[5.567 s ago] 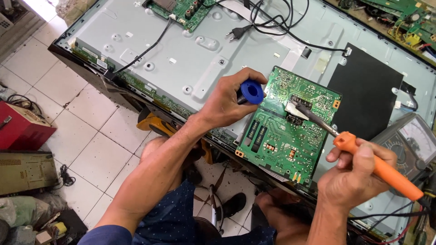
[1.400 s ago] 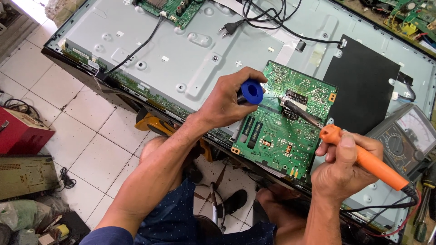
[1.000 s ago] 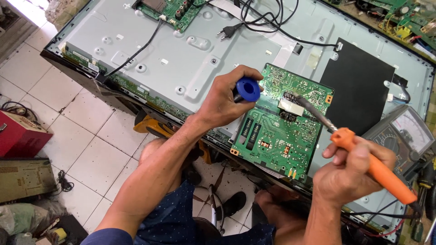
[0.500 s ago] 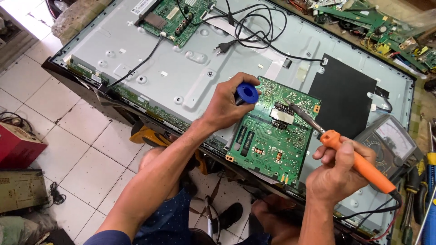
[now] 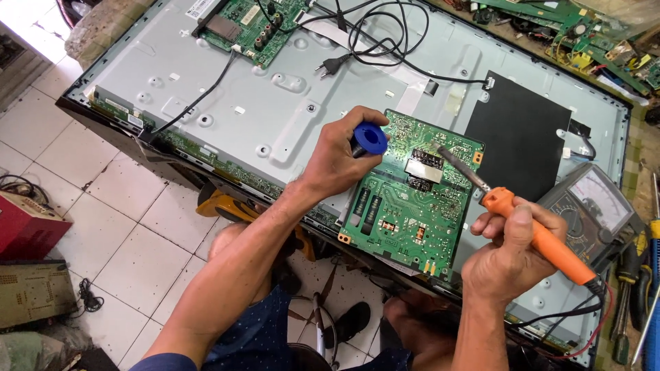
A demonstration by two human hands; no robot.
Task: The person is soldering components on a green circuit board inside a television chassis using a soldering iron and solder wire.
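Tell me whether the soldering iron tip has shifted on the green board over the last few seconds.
Cannot tell. The head camera itself moves; the soldering iron tip stays near the silver component on the green board throughout.

Flat-screen panel lying face down as the work surface.
On its grey metal back (image 5: 227, 89) lie a green circuit board (image 5: 412, 199), a black sheet (image 5: 522, 137) and a black plug cable (image 5: 371, 34).
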